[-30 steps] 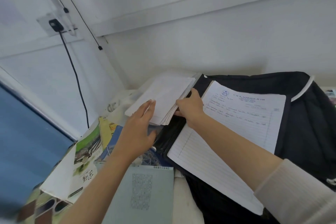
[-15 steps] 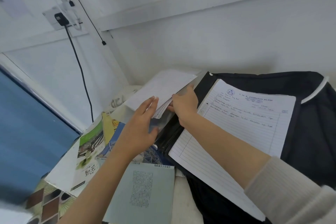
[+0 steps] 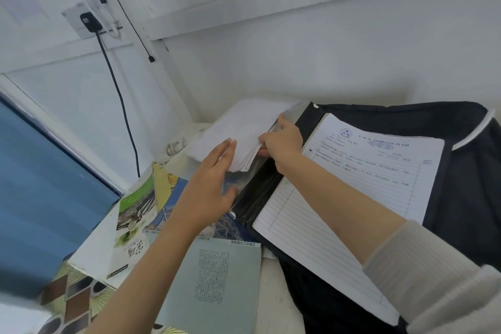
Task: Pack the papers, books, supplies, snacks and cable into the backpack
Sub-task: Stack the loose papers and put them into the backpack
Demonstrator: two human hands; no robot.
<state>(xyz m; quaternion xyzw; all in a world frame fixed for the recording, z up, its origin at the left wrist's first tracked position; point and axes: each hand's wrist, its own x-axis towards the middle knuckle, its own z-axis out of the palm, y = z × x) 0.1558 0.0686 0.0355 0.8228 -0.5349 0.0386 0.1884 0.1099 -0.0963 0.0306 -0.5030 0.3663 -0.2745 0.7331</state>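
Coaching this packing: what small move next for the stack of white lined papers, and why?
Probably slide the stack of white lined papers into the clear sleeve of the black folder: right hand pinches its edge there, flat left hand touches it.

Matt lined paper sheet (image 3: 352, 184); glossy black plastic folder (image 3: 254, 192) (smooth, reflective); dark matt cloth backpack (image 3: 461, 198).

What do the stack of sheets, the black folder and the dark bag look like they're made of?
Stack of sheets: thin, matte lined paper; its edges fan out where the right hand grips it.
Black folder: likely glossy plastic, judging by the shiny reflections on its surface.
Dark bag: probably woven fabric; it looks matte, with soft folds and a white trim strip.
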